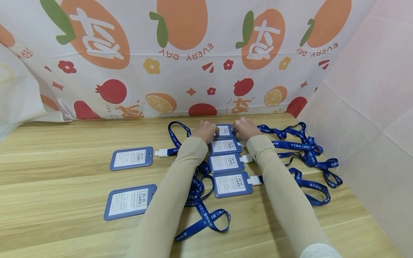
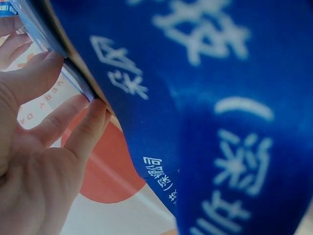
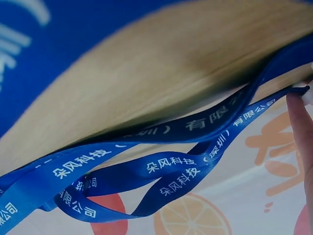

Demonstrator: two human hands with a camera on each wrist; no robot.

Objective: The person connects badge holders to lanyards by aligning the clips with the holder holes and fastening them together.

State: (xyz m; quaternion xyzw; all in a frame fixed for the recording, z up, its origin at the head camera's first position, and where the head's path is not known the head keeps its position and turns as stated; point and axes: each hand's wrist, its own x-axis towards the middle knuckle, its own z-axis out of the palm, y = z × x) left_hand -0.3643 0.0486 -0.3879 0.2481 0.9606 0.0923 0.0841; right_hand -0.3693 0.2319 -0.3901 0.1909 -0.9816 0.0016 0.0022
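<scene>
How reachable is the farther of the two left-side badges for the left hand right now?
Likely yes: the farther left-side badge lies uncovered, with just a lanyard and white clip between it and the left hand, though that hand touches the column's farthest badge.

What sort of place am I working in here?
Probably a makeshift tabletop workspace: a wood-grain table, a fruit-print sheet hung behind it, and ID-card holders with lanyards laid out.

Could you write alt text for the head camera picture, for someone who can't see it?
A person's left hand and right hand are at opposite ends of the farthest badge in a column of four on a wooden table. Two more badges lie to the left; blue straps spread on both sides, before a fruit-print cloth.
</scene>
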